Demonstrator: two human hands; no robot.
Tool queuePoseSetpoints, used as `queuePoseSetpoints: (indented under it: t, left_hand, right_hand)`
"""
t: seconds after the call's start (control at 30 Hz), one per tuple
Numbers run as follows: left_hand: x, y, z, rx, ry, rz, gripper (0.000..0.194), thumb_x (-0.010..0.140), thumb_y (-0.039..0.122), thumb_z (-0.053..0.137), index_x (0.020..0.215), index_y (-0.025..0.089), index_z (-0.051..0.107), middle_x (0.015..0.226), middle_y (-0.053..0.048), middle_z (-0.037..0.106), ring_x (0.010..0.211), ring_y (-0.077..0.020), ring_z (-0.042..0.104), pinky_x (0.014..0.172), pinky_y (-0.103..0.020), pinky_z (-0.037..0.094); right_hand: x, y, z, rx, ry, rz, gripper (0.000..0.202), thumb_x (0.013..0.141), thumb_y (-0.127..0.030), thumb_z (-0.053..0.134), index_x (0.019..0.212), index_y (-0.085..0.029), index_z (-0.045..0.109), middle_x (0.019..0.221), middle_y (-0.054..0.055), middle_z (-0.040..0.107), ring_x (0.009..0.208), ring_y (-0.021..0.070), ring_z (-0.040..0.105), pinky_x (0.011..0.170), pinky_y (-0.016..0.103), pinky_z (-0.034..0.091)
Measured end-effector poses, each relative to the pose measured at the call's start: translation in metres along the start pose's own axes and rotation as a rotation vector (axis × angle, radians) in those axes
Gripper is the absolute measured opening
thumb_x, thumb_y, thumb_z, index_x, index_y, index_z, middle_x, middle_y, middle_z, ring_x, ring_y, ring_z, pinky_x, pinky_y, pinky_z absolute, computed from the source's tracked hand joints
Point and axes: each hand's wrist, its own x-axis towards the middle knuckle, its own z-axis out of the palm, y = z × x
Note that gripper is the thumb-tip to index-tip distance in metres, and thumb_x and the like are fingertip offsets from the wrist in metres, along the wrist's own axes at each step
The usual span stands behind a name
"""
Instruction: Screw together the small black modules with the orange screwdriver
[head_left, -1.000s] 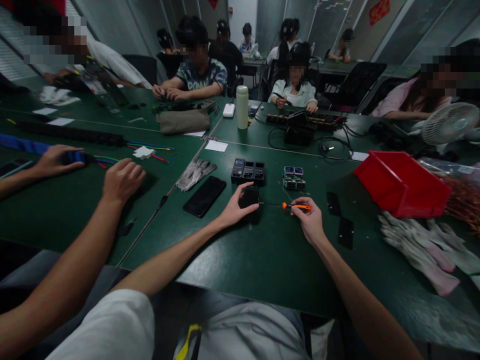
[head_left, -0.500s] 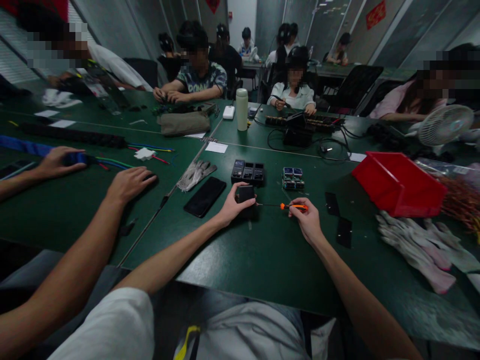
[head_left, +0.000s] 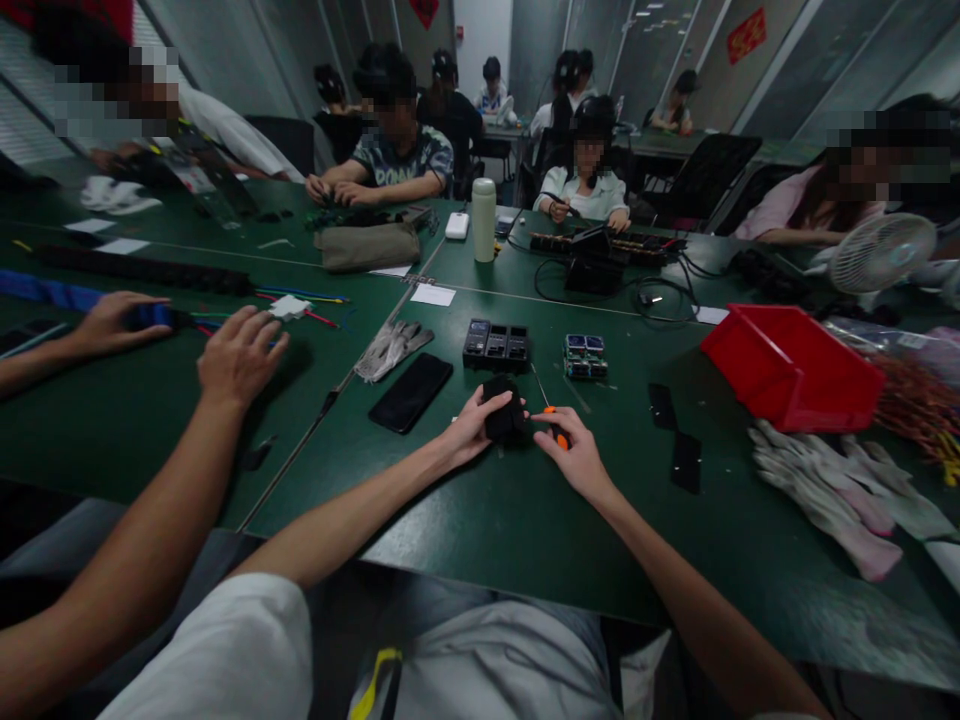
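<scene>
Holds in the left grip (head_left: 471, 428) a small, black, block-shaped case (head_left: 504, 412) with a dull face, taken between thumb and fingers; cannot tell if lifted or touching below. Closes the right grip (head_left: 577, 455) around an orange-and-black screwdriver (head_left: 560, 435) with a rounded handle and a thin, straight metal shaft. Points this shaft away from the right grip, toward the far side. Stretches the index finger of the right grip to the right edge of the case, very near to it; cannot say whether in contact.

Shows just beyond the left grip a black, hard plastic tray (head_left: 495, 345) with three boxy slots in a row. Shows beyond the right grip a small stack of green circuit boards (head_left: 585, 357), square in outline, with shiny dark tops.

Has to the left of the left grip a flat black phone (head_left: 410, 393), smooth as glass, with rounded corners, and a little farther a crumpled grey knitted glove bundle (head_left: 392, 350).

Has to the right of the right grip two thin, black, rectangular plates (head_left: 687, 462) with small light spots, and farther right a red plastic bin (head_left: 795, 370) with sloping walls, near rumpled pale cloth gloves (head_left: 821, 500) with pinkish parts. Carries all this on a smooth, dark green surface (head_left: 465, 530).
</scene>
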Motion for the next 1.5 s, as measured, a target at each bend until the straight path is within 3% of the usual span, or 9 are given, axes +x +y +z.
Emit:
queuePoseSetpoints:
  t: [0.13,0.43,0.6,0.77,0.9,1.1,1.5]
  left_hand:
    - [-0.003,-0.007,0.002,0.015,-0.019,-0.025,0.043,0.076,0.03,0.067,0.112,0.02,0.046,0.103,-0.008,0.064,0.082,-0.0155,0.067,0.068,-0.026,0.056]
    - [-0.007,0.0,0.006,0.052,-0.021,-0.026,0.048,0.072,0.031,0.07,0.111,0.02,0.045,0.103,-0.009,0.064,0.083,-0.0176,0.067,0.069,-0.03,0.056]
    - [-0.013,-0.001,0.01,0.05,-0.062,-0.1,0.052,0.071,0.03,0.071,0.113,0.026,0.041,0.108,-0.007,0.061,0.089,-0.0201,0.065,0.072,-0.043,0.056]
    - [-0.012,0.006,0.008,0.099,-0.083,-0.062,0.056,0.072,0.032,0.07,0.117,0.028,0.036,0.109,-0.007,0.059,0.082,-0.0201,0.065,0.069,-0.04,0.054]
    - [-0.005,0.02,-0.004,0.177,-0.053,0.016,0.065,0.072,0.029,0.07,0.123,0.029,0.03,0.113,-0.01,0.058,0.082,-0.0217,0.064,0.069,-0.04,0.052]
    - [0.002,0.03,-0.013,0.238,-0.053,0.053,0.07,0.07,0.023,0.07,0.127,0.027,0.03,0.112,-0.012,0.059,0.085,-0.0236,0.063,0.071,-0.042,0.052]
    - [0.0,0.03,-0.01,0.288,-0.129,0.089,0.091,0.066,0.023,0.073,0.139,0.034,0.02,0.112,-0.012,0.06,0.083,-0.0219,0.066,0.069,-0.036,0.055]
  right_hand:
    - [-0.003,-0.003,0.004,-0.107,0.026,-0.065,0.03,0.073,-0.033,0.07,0.102,-0.025,0.067,0.104,0.006,0.05,0.074,0.0138,0.054,0.069,0.031,0.05]
    - [-0.007,0.006,0.003,-0.326,0.117,-0.255,0.023,0.08,-0.03,0.064,0.102,-0.026,0.069,0.102,0.007,0.052,0.086,0.0187,0.057,0.077,0.035,0.051]
    - [-0.008,0.003,0.002,-0.362,0.131,-0.269,0.021,0.083,-0.027,0.059,0.101,-0.025,0.069,0.103,0.008,0.053,0.083,0.0176,0.058,0.076,0.035,0.051]
    - [-0.003,0.0,-0.005,-0.158,0.094,-0.166,0.025,0.088,-0.028,0.05,0.109,-0.025,0.063,0.099,0.006,0.057,0.084,0.0169,0.058,0.074,0.033,0.049]
    - [0.0,0.007,-0.014,0.17,0.0,0.085,0.042,0.088,-0.032,0.05,0.127,-0.023,0.041,0.087,0.003,0.063,0.055,0.0097,0.052,0.053,0.025,0.045]
    - [0.003,0.012,-0.029,0.202,-0.091,0.25,0.033,0.077,-0.043,0.062,0.095,-0.015,0.06,0.072,0.005,0.067,0.045,0.0083,0.046,0.043,0.022,0.038]
    - [0.004,0.008,-0.032,0.172,-0.139,0.248,0.033,0.08,-0.042,0.06,0.094,-0.014,0.066,0.066,0.004,0.066,0.041,0.0067,0.042,0.04,0.022,0.033]
